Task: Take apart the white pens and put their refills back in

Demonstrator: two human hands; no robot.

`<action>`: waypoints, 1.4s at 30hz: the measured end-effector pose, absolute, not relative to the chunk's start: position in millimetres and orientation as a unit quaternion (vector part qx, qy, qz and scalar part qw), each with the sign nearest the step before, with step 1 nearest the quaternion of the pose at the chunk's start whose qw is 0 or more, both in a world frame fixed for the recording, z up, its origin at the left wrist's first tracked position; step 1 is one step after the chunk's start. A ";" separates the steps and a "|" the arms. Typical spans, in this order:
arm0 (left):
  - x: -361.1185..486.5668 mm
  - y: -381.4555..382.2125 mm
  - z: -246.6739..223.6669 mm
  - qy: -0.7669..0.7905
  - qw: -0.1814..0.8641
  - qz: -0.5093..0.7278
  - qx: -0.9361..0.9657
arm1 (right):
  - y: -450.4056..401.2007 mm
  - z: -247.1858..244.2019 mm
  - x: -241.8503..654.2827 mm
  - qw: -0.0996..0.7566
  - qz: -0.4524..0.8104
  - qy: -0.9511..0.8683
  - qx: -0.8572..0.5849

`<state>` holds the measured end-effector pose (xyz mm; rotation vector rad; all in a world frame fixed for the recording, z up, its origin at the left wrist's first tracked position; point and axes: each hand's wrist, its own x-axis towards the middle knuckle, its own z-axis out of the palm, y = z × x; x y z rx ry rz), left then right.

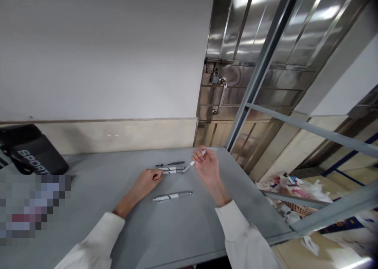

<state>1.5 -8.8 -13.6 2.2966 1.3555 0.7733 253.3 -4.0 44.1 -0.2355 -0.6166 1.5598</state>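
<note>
On the grey table, my left hand rests with its fingers closed at the left end of a white pen. What its fingertips hold, if anything, is too small to make out. My right hand is raised to the right, palm up, with its fingers curled round a white and grey pen that slants down to the left. A black pen lies just behind the white one. Nearer to me lies another white pen with a silver tip.
A black SPORT bag stands at the table's back left, near a blurred patch. The wall runs behind. A metal frame post rises at the right corner, with bags and a basket beyond.
</note>
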 end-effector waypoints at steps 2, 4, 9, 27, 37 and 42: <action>1.3 -8.4 -14.2 0.477 0.183 0.273 0.815 | -3.5 44.1 253.1 0.665 0.688 -0.271 -0.104; 1.2 -8.3 -14.2 0.475 0.182 0.273 0.817 | -3.1 43.9 253.2 0.669 0.687 -0.265 -0.103; 1.3 -8.7 -13.4 0.475 0.182 0.268 0.818 | -6.1 43.8 256.0 0.664 0.698 -0.258 -0.080; 10.9 -18.7 5.3 0.439 0.337 0.394 0.733 | -1.2 27.2 239.4 0.553 0.449 -0.590 -0.380; 16.2 -18.1 4.1 0.382 0.443 0.401 0.705 | -16.9 19.9 227.8 0.383 0.392 -0.765 -0.339; 3.8 -6.2 1.7 0.406 0.432 0.475 0.650 | -9.5 17.1 241.4 0.394 0.281 -0.742 -0.463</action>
